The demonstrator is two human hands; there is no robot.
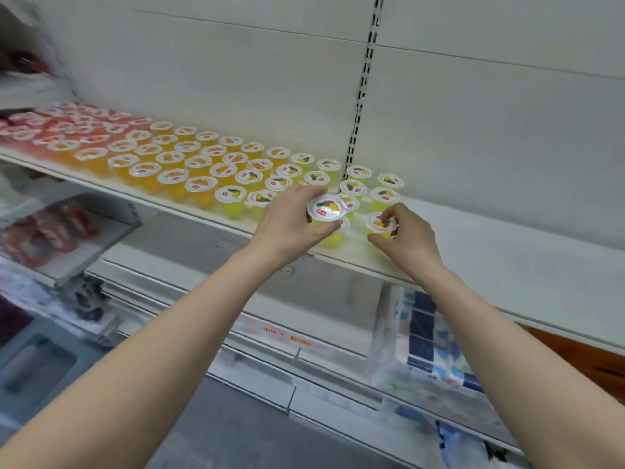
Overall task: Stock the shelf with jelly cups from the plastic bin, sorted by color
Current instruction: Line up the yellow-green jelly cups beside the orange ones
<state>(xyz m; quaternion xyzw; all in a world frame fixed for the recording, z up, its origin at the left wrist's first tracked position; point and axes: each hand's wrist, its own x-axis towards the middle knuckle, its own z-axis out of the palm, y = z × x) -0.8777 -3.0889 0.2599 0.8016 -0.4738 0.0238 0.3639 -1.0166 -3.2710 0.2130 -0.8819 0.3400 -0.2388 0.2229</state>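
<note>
The 2 hands work at the front edge of the shelf (490, 252). The left hand (291, 218) grips a yellow jelly cup (326, 207), fingers and thumb curled round its rim, lid tilted toward the camera. The right hand (409, 231) pinches another yellow cup (380, 225) standing on the shelf, beside the yellow rows (358, 184). Orange cups (176, 160) fill the left; beyond, blurred cups (67, 126) look red.

Rows of jelly cups (199, 164) covered the shelf (507, 252) from its far left to the middle. At their right end, near the front edge, the left hand (291, 218) held a raised cup (326, 207) left of the standing cup (380, 225) in the right hand (409, 231), before a slotted upright (363, 82).
</note>
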